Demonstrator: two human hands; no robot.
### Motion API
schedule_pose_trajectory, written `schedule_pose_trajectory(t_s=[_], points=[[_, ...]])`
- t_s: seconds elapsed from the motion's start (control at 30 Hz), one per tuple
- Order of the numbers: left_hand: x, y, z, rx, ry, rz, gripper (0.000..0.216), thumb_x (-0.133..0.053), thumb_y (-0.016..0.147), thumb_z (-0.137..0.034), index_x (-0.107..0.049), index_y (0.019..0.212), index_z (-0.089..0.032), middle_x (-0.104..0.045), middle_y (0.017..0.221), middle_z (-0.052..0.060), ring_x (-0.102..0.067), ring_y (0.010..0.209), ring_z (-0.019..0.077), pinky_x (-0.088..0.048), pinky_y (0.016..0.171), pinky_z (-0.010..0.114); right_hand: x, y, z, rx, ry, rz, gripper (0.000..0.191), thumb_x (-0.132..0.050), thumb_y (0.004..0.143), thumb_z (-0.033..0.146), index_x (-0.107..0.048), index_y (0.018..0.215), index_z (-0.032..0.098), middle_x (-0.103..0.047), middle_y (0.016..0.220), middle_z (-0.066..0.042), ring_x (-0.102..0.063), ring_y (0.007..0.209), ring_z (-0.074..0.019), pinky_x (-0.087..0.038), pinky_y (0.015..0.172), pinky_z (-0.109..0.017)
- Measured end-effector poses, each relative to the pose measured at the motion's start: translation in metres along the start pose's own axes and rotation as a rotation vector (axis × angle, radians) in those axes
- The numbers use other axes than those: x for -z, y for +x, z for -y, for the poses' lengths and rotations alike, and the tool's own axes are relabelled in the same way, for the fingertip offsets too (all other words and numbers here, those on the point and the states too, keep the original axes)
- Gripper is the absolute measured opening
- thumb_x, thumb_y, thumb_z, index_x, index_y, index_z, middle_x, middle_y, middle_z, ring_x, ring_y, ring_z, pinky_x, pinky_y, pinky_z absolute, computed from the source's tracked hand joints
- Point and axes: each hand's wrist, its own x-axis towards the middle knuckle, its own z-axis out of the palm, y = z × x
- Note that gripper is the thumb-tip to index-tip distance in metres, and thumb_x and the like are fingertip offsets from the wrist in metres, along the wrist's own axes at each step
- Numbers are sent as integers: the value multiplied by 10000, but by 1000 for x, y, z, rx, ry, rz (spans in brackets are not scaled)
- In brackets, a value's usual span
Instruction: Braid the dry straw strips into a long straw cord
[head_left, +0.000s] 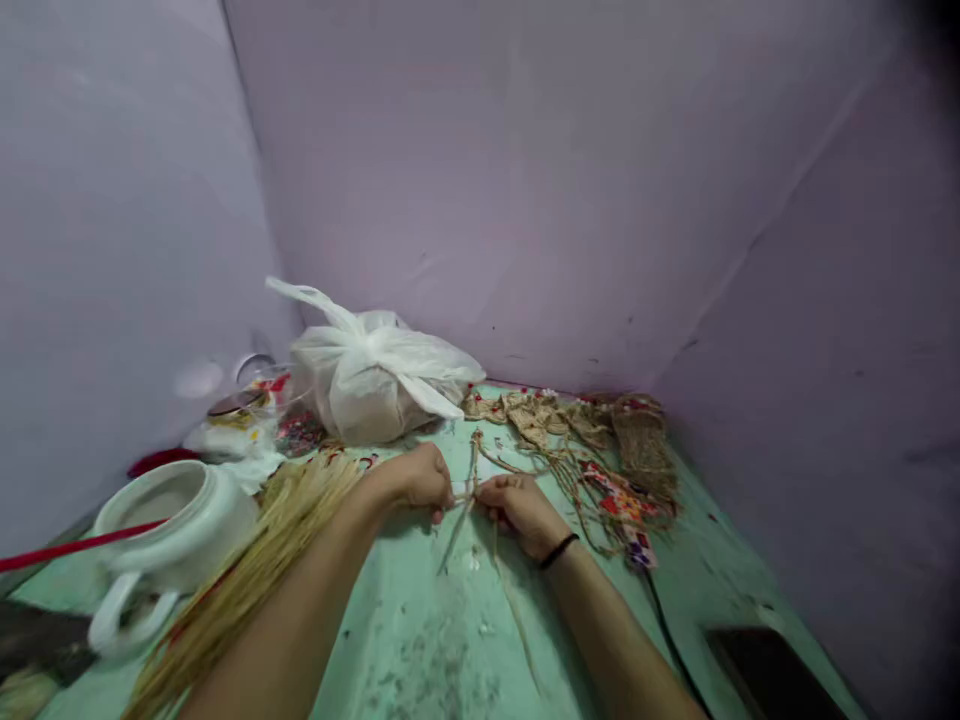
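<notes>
Left hand (420, 482) and right hand (521, 510), both pinched on jute cords (471, 478) at mid-desk, knot between fingertips; cords' long axis runs away from person toward wall, loose ends trailing back. Both hands equally near. Green desk (420, 640): one. White plastic bag (379, 375) beyond hands: one. Straw bundle (255, 560) left of hands: one. White pot (176, 520) farther left: one. Woven jute pieces (592, 440) right of hands: several, count unclear.

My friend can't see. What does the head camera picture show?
Two hands, the left hand and right hand, pinch thin jute cords between them over a green table. A bundle of straw and a white pot lie left; a tied white bag and woven jute pieces sit behind.
</notes>
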Motion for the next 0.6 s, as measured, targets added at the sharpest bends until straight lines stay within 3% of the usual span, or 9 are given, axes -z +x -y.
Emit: schedule_pose_trajectory(t_s=[0.13,0.27,0.33,0.5,0.6], points=[[29,-14,14,0,83,-94,173,-517,546,-245,-629,598,-124,-562,503,4,-396,408,81,-299,401,192,2,0,-1,10,-17,-15,101,-519,562,166,-488,471,134,-377,338,63,-257,294,-26,-159,326,-183],[56,-32,32,159,296,-443,186,-495,545,-190,-646,637,-133,-607,595,33,-516,543,132,-343,475,201,3,1,-3,2,-43,-19,115,-540,576,196,-504,489,130,-392,356,56,-270,310,-26,-163,330,-178],[64,-38,41,250,361,-525,202,-506,532,-185,-652,666,-144,-629,660,48,-551,612,157,-355,500,207,3,2,-3,0,-39,-3,104,-543,576,195,-515,503,127,-401,369,53,-278,316,-27,-168,329,-177],[55,-25,54,327,382,-491,233,-532,531,-218,-655,720,-163,-653,791,85,-585,711,206,-392,555,239,2,2,-2,2,-33,8,121,-544,581,194,-499,489,131,-385,360,55,-274,315,-27,-172,331,-177],[43,-9,57,394,386,-575,263,-526,546,-209,-651,770,-147,-644,869,137,-588,790,244,-404,592,269,3,3,-3,9,-37,10,124,-541,581,190,-493,483,130,-391,367,52,-283,319,-27,-176,331,-174]])
